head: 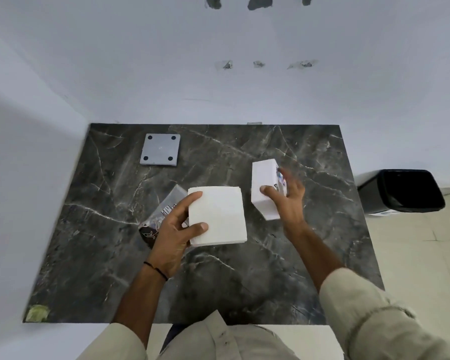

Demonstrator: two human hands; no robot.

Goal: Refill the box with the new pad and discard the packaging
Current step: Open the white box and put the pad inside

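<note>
My left hand (173,229) grips a flat white square pad (218,215) by its left edge, above the dark marble table (218,281). Under that hand lies clear plastic packaging (164,206) with printed labels and a dark end. My right hand (287,201) holds a second white block (264,189), tilted on edge, with a printed label on its right face. The thumb presses its front and the fingers wrap behind. The two white items are apart, side by side. A grey square piece (160,149) with black dots at its corners lies flat at the table's far left.
A black waste bin (403,190) stands on the tiled floor to the right of the table. White walls close the far and left sides. A yellowish patch (37,313) marks the table's near left corner.
</note>
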